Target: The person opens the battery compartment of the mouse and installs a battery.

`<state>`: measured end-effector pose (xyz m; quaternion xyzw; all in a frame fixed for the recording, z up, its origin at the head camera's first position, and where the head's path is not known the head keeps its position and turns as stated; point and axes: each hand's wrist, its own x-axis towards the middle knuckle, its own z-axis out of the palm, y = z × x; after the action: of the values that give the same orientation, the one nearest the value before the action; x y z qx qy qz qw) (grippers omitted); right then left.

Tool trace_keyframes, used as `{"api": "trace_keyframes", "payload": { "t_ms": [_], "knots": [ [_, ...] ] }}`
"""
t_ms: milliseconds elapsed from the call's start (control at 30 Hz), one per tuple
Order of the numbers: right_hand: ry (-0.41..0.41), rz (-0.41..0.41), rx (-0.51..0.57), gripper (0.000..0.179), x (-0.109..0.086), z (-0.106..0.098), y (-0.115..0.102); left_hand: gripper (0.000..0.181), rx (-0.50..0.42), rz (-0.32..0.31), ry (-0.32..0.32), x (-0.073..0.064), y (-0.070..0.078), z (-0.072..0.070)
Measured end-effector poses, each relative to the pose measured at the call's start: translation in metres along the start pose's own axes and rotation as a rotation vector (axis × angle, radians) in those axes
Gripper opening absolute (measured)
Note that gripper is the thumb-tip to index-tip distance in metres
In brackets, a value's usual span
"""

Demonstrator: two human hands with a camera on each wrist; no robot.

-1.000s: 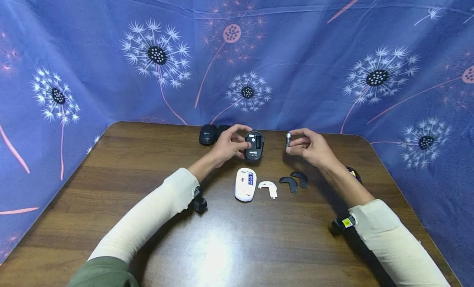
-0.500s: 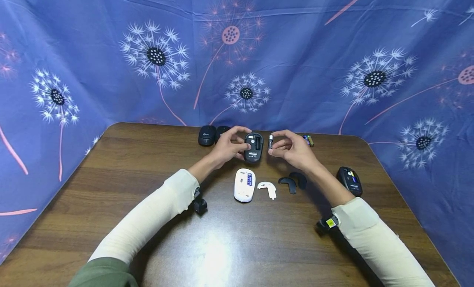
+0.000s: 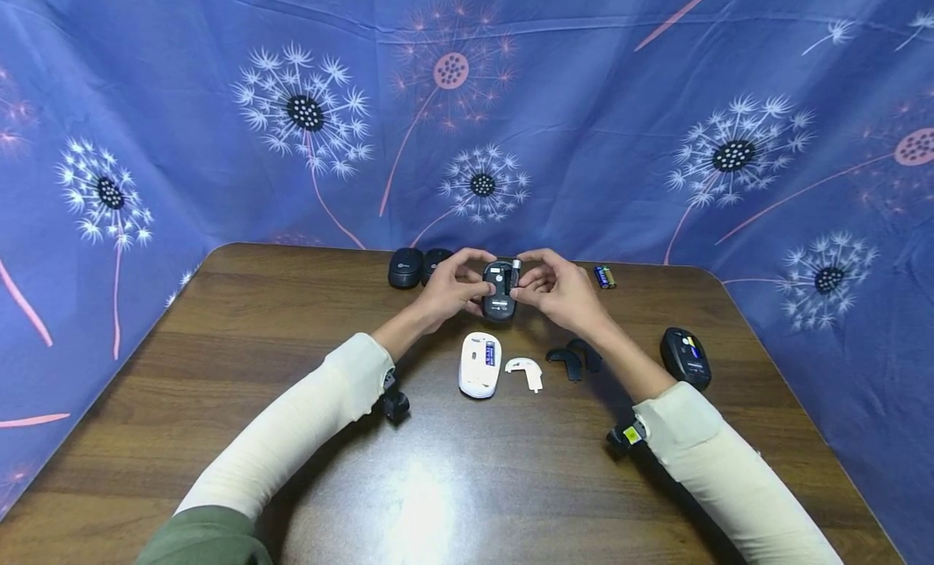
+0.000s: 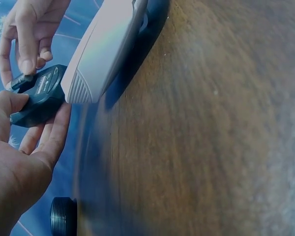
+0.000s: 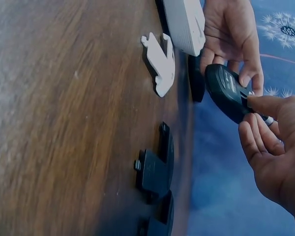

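Note:
My left hand (image 3: 451, 289) grips a black computer mouse (image 3: 498, 306) by its left side, underside facing me, its battery slot uncovered. Between thumb and fingers my right hand (image 3: 565, 293) pinches a battery (image 3: 516, 267), right at the slot on the mouse's right side. In the left wrist view the battery (image 4: 18, 82) lies at a slant over the slot, partly hidden by fingers. A white mouse (image 3: 480, 366) lies upside down below the hands, a battery showing in it. Beside it rest a white battery cover (image 3: 525, 372) and two black battery covers (image 3: 565, 361).
Two black mice (image 3: 405, 268) stand at the table's back edge, left of my hands. A pair of batteries (image 3: 605, 277) lies at the back right. Another upturned black mouse (image 3: 686, 358) with a battery in it sits to the right on the wooden table (image 3: 533, 476).
My right hand has moved left with the battery, from well apart to the mouse's slot. The pair of batteries and the right-hand mouse have come into view. My left hand stays put.

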<state>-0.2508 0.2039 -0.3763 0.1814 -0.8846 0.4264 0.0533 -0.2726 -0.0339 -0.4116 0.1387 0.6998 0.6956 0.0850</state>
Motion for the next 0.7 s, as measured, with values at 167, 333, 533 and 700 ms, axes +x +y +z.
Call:
{"api": "trace_keyframes", "payload": {
  "t_ms": [167,333,533,700],
  "knots": [
    [0.001,-0.034,-0.056,0.056,0.001,0.006,-0.005,0.048,-0.009,-0.002,-0.003,0.000,0.000,0.000],
    [0.006,-0.002,-0.008,0.054,0.003,0.010,-0.006,0.049,0.000,-0.004,0.004,0.000,0.000,0.000],
    [0.004,0.101,0.190,0.057,0.006,0.015,-0.005,0.049,-0.002,0.004,0.004,0.000,0.000,0.000],
    [-0.004,0.182,0.311,0.061,0.007,0.017,-0.007,0.048,0.008,0.006,0.005,-0.001,0.000,0.001]
  ]
}}
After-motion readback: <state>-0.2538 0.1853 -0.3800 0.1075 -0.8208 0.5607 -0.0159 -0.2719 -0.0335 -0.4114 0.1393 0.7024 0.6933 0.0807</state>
